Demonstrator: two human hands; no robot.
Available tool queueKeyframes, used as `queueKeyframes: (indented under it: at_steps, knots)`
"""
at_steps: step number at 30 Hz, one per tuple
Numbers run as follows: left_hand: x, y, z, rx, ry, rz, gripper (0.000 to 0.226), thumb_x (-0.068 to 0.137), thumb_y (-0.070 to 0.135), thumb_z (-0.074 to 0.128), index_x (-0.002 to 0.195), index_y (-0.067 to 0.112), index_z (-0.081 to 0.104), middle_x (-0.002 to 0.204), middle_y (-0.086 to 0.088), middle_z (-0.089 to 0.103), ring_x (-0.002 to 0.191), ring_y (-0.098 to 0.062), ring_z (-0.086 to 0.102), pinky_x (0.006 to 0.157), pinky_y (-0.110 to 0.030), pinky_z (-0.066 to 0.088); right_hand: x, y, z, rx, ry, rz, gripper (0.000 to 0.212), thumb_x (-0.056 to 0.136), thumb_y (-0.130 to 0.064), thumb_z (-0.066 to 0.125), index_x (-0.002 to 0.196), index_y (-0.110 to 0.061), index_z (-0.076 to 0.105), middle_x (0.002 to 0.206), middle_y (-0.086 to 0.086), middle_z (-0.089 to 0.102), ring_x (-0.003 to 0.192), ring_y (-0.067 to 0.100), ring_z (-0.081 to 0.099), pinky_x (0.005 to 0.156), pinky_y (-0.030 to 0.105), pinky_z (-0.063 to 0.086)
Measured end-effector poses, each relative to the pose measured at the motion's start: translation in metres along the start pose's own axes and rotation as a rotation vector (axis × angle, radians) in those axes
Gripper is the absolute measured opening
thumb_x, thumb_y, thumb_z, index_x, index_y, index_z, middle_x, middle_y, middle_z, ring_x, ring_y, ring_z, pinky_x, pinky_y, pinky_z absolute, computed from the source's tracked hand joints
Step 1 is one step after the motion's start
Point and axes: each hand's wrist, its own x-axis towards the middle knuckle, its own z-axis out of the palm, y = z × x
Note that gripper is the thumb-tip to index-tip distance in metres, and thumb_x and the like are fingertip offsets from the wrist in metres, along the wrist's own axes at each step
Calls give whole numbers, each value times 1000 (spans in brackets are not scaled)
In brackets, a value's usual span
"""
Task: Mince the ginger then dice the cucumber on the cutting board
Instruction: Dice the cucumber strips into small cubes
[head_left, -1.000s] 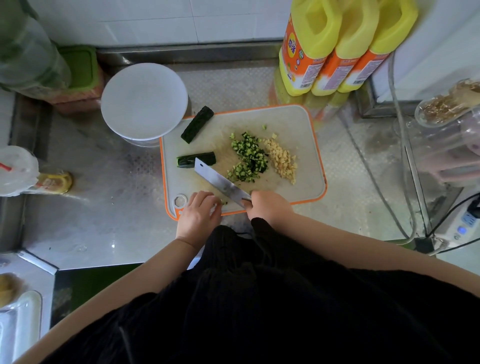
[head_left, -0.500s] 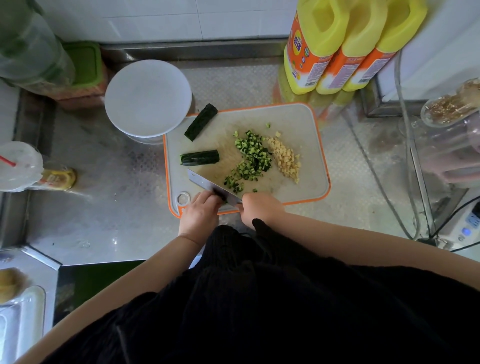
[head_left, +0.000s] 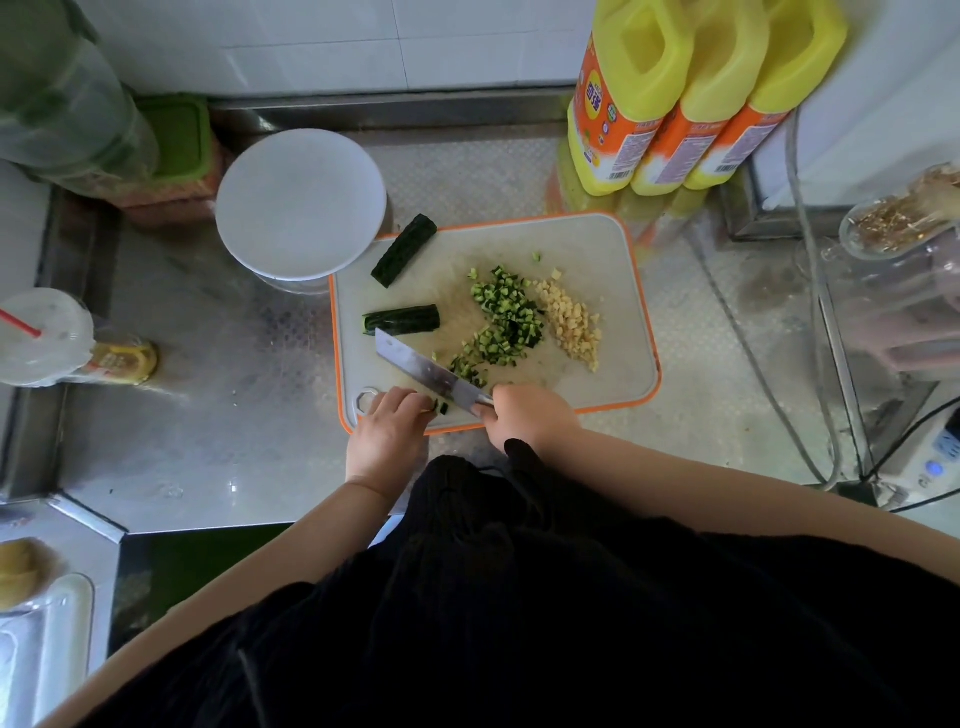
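A white cutting board with an orange rim lies on the steel counter. On it are a pile of diced cucumber, a pile of minced ginger to its right, and two uncut dark cucumber lengths: one at the left, one at the board's far left corner. My right hand grips the handle of a cleaver, its blade raised and angled toward the left. My left hand holds down a small cucumber bit at the board's near edge with curled fingers.
A white round lid on a container stands left of the board. Three yellow oil bottles stand behind it. A lidded cup with a red straw sits far left. Cables and an appliance lie at the right.
The cleaver came down at the near edge half a second ago and is now lifted again, blade tilted up to the left. My left hand stays on the cucumber bit.
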Motion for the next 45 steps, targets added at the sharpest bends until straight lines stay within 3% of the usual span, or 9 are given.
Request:
queueKeyframes:
  at_steps: [6,12,17,22,28,33,38,42,45]
  knots:
    - [1,0,1,19,-63,-36,5,78,9,66,81,8,70,80,-6,67,75,-34,60,56,-39,53,-1,-4,1,-77,-24,-57,29,100,-34,42,105,-10,57,91,8,59,92,30,61,68,33,41]
    - [5,1,3,45,-106,-53,18,71,-2,78,82,11,72,80,-5,66,76,-33,60,56,-38,52,1,-8,4,-111,-48,-65,26,100,-30,43,101,-9,59,81,4,54,80,27,58,66,33,43]
    - [6,2,4,35,-96,-57,19,70,-4,77,81,10,70,78,-6,66,75,-34,60,54,-40,53,8,-9,6,-74,-49,-37,28,100,-33,45,103,-9,60,86,6,56,90,29,62,68,34,44]
    - [5,0,6,83,-120,13,20,68,-2,76,84,9,70,81,-6,67,75,-33,60,50,-39,52,15,-6,6,48,-4,31,37,98,-44,44,108,-12,60,99,9,63,96,30,61,70,33,43]
    - [10,7,10,60,7,122,23,85,18,52,93,10,72,87,-6,68,80,-31,63,51,-37,55,16,18,-4,152,48,33,34,98,-40,45,85,-10,52,68,2,49,74,27,55,59,31,38]
    - [17,11,12,176,64,281,29,86,25,51,111,18,64,104,-1,67,99,-21,54,71,-35,54,12,17,0,286,54,52,42,98,-45,43,93,-6,57,79,5,52,77,24,52,66,31,37]
    - [15,3,7,159,121,353,23,86,21,54,96,13,74,97,-2,70,95,-20,53,72,-35,53,10,23,-11,468,59,54,44,98,-43,44,64,-14,40,61,1,41,55,16,42,51,29,28]
    - [18,3,0,92,138,271,13,79,9,69,89,15,75,90,-1,70,85,-24,61,67,-33,49,7,29,-16,451,76,42,47,97,-39,46,58,-18,31,56,0,34,50,14,33,48,28,21]
    - [29,10,-8,73,84,206,10,86,17,62,84,15,72,82,1,69,79,-27,62,65,-34,47,7,34,-14,439,90,45,44,95,-33,46,58,-15,32,56,2,34,50,16,35,47,29,23]
